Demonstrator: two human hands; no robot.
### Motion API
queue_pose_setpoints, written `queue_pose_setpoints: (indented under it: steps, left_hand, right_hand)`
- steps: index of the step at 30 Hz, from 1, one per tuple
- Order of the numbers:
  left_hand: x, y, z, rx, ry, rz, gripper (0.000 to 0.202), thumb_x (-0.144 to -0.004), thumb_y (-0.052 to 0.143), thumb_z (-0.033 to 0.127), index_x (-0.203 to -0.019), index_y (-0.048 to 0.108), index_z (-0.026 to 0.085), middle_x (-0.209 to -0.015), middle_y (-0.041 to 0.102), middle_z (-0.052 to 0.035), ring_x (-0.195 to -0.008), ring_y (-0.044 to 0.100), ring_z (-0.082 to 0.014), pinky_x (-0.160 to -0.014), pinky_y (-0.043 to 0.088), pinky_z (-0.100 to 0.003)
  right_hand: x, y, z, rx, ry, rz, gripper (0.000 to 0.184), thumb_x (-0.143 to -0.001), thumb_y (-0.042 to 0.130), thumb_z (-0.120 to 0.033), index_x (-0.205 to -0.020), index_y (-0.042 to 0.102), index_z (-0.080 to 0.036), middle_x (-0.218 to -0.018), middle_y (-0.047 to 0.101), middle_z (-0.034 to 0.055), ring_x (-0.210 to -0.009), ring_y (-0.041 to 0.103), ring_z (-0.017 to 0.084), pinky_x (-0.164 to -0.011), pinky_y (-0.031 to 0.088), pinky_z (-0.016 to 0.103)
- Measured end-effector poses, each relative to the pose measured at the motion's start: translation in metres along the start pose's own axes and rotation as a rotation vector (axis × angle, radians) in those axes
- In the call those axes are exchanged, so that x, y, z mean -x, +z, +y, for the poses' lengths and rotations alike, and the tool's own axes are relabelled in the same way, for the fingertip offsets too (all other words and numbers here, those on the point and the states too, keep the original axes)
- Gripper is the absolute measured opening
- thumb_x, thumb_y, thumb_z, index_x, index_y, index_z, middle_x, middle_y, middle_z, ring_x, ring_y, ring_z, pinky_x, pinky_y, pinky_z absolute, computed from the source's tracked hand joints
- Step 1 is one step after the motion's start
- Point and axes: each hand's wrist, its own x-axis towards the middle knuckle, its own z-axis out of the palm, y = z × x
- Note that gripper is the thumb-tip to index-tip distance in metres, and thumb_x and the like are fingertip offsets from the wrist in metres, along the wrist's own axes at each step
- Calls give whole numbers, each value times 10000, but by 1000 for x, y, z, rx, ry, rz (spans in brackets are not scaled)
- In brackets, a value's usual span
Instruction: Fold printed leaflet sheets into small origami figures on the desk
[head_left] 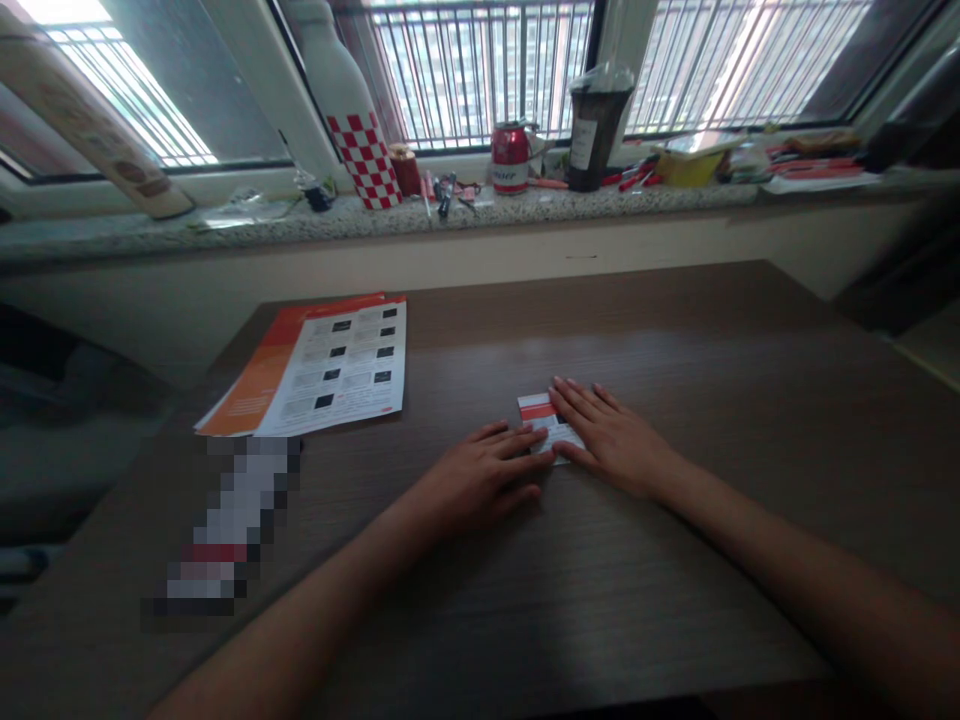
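A small piece of folded-looking paper (535, 411), white with an orange-red band, lies flat on the brown table (480, 600). My right hand (611, 435) rests over its right part with the fingers stretched out. From the left, my left hand (495, 470) reaches to the paper's lower left edge, its fingers extended and apart, the tips on or beside it. Both hands cover part of the paper, so its full outline and print are hidden.
Printed orange and white sheets (341, 370) lie at the table's back left, with a pixelated object (225, 530) in front. Along the granite windowsill (285, 232) stand a checkered bottle (360, 150), a red can (510, 160), a dark plastic cup (592, 135) and a yellow container (686, 165).
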Motion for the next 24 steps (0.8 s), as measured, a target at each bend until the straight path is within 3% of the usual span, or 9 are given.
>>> queue_pose_setpoints:
  steps: [5, 9, 13, 18, 21, 24]
  left_hand:
    - [1, -2, -3, -19, -2, -6, 426, -1126, 498, 386, -1547, 521, 323, -1674, 431, -24, -1531, 431, -205, -1303, 270, -461]
    - [1, -4, -3, -27, 5, -34, 437, -1132, 473, 397, -1563, 496, 324, -1685, 411, 2, -1544, 408, -218, -1295, 265, -466]
    - [0, -3, -3, -44, 24, -32, 462, -1138, 444, 444, -1586, 465, 330, -1655, 466, 3, -1541, 410, -226, -1315, 194, -474]
    - [4, -5, -9, -137, -21, -4, 491, -1135, 402, 523, -1597, 457, 364, -1627, 500, -16, -1558, 370, -297, -1322, 97, -557]
    - [6, -8, -11, -197, -86, 28, 471, -1141, 388, 500, -1564, 508, 329, -1650, 466, -35, -1558, 364, -292, -1319, 143, -541]
    - [7, -11, -9, -214, -142, 22, 470, -1150, 370, 457, -1553, 525, 274, -1607, 522, -59, -1494, 460, -260, -1293, 253, -476]
  right_hand:
    - [5, -8, 19, -66, -108, -65, 818, -1076, 421, -623, -1711, 81, -235, -1747, 183, 108, -1613, 213, 279, -1308, 255, 533]
    - [10, -14, 32, -104, -98, -109, 853, -1052, 477, -637, -1710, 119, -228, -1745, 185, 108, -1614, 214, 291, -1304, 274, 527]
    - [10, -17, 30, -122, -74, -79, 836, -1046, 512, -617, -1710, 171, -239, -1744, 229, 101, -1607, 254, 300, -1301, 284, 528]
    - [7, -22, 19, -133, -76, -29, 686, -1061, 512, -567, -1658, 376, -257, -1714, 347, 113, -1570, 358, 326, -1273, 325, 578]
    - [5, -25, 15, -153, -75, 3, 599, -1072, 508, -516, -1605, 476, -245, -1664, 448, 136, -1511, 456, 343, -1231, 387, 595]
    - [5, -29, 12, -197, -73, 15, 537, -1082, 505, -466, -1565, 527, -233, -1578, 563, 140, -1438, 547, 329, -1184, 448, 575]
